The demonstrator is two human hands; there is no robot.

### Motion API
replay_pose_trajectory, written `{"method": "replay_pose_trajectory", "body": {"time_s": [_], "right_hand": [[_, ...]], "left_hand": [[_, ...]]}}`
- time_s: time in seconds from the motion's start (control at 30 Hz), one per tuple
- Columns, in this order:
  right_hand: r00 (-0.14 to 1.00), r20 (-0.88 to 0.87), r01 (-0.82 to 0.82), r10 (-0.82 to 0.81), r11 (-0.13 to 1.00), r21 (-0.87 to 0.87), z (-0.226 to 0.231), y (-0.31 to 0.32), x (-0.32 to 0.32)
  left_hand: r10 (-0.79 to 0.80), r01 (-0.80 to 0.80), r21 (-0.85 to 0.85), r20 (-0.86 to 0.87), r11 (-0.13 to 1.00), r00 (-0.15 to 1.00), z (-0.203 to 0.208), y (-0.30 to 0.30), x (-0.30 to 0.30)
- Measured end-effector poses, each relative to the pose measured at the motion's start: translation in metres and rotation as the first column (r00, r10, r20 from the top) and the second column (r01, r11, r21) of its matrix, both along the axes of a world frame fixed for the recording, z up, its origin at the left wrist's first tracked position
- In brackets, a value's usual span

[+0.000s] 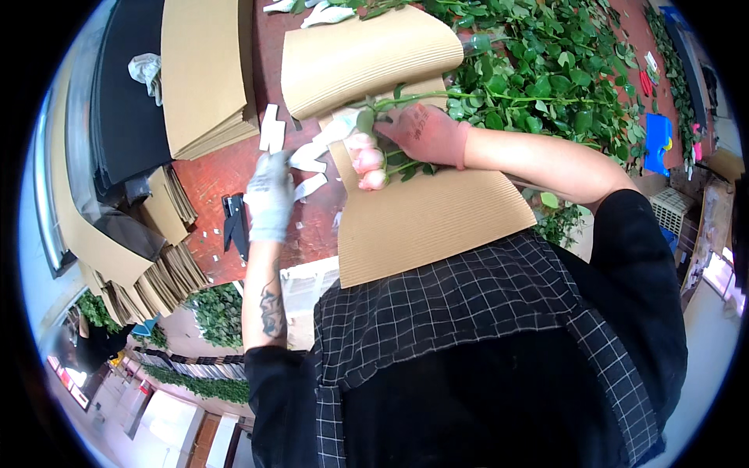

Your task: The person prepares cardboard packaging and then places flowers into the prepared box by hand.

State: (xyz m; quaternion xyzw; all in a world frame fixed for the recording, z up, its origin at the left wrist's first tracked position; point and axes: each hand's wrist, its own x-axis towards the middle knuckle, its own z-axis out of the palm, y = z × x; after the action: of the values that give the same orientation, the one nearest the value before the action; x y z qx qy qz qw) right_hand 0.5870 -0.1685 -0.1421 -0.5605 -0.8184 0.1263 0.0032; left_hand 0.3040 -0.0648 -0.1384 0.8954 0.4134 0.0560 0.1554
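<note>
A pink-red glove covers my right hand, whose fingers close around a rose stem just under its green head. Below those fingers, pink roses lie on a corrugated cardboard sheet that reaches to my apron. My left hand, in a whitish glove, is over the red table beside white paper strips. Its fingertips come right up to the strips, but blur hides whether they grip one. A black stapler lies just left of that hand.
Another corrugated sheet curls over behind the roses. Leafy green stems heap at the right, near a blue tool. Stacks of brown cardboard and black sheets stand along the left. The red table shows between them.
</note>
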Motion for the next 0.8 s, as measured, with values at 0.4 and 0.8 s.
{"method": "replay_pose_trajectory", "body": {"time_s": [0.4,0.8], "right_hand": [[0.987,-0.106,-0.144,0.118,0.944,-0.297,0.071,0.021,0.005],[0.946,0.301,0.17,-0.119,0.974,-0.15,0.039,0.208,0.069]], "left_hand": [[-0.327,0.33,-0.372,0.071,0.868,0.942,0.056,-0.041,0.072],[-0.296,0.299,-0.263,0.052,0.917,0.954,0.034,-0.044,0.075]]}}
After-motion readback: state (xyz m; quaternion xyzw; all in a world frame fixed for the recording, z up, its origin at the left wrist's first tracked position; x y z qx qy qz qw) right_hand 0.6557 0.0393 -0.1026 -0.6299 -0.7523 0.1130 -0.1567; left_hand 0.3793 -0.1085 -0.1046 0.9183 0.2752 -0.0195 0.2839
